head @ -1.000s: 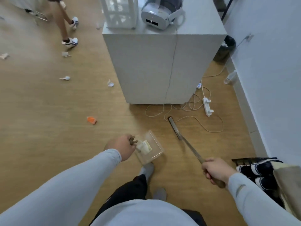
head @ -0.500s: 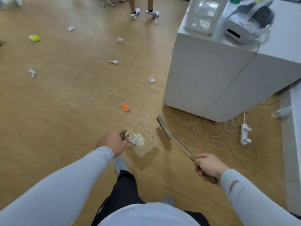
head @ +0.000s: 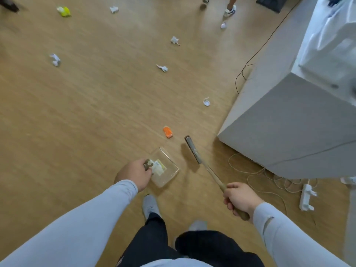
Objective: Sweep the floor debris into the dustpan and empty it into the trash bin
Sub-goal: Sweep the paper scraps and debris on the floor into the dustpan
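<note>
View has swung left; my left hand (head: 134, 175) grips clear plastic dustpan (head: 165, 167), right hand (head: 240, 199) clamps wooden-handled brush (head: 193, 150), orange scrap (head: 168, 132) now just ahead.

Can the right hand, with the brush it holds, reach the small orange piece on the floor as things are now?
Probably yes. The right hand holds the long-handled brush, whose head lies just beside the small orange piece, with only bare wooden floor between.

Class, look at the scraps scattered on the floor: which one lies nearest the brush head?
The orange scrap, just left of the brush head and ahead of the dustpan. It is the only orange piece; the rest lie farther off.
</note>
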Tool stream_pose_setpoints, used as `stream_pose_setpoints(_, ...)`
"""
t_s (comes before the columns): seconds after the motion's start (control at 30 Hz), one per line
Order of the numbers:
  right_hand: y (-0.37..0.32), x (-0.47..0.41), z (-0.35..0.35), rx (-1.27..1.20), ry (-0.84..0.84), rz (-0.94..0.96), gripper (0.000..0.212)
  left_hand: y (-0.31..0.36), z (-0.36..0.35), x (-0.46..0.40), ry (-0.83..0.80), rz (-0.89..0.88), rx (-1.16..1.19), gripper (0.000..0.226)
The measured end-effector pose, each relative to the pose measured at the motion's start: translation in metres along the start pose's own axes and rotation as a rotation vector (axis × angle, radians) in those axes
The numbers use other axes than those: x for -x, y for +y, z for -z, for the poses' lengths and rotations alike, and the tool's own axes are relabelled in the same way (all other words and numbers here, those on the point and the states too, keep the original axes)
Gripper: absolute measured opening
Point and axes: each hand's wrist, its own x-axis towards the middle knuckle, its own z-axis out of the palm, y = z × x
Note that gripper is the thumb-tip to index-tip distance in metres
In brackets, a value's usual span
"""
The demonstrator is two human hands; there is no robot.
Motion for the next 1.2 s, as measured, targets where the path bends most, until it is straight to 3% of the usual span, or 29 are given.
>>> stream_pose_setpoints(0.13,-0.056,-0.022,-0.004,0.084,0.010,0.024,0.019,-0.007,0.005,-0.032,0.015,0.066,0.050,0.019)
stream_pose_setpoints(0.43,-0.166,-0.091,0.011,0.471,0.043,0.155,0.054,-0.001,-0.004,-0.080,0.017,0.219,0.093,0.030)
stream_pose_setpoints(0.6,-0.215,-0.120,0.006,0.654,0.035,0.213,0.048,-0.003,-0.003,-0.105,0.008,0.253,0.053,0.036)
stream_pose_setpoints(0.73,-0.227,-0.147,-0.015,0.795,0.004,0.220,0.046,-0.009,-0.002,-0.112,0.026,0.265,0.042,0.033)
stream_pose_setpoints(0.87,-0.238,-0.144,-0.013,0.879,-0.131,0.094,0.019,-0.002,-0.001,-0.118,0.025,0.259,0.035,0.031)
stream_pose_setpoints(1.03,-0.253,-0.132,0.067,0.673,-0.201,-0.008,0.037,-0.009,0.009,-0.127,0.013,0.259,0.034,0.024)
stream_pose_setpoints(1.2,-0.237,-0.113,0.042,0.788,-0.161,0.109,0.045,-0.005,0.010,-0.127,0.019,0.242,0.032,0.032)
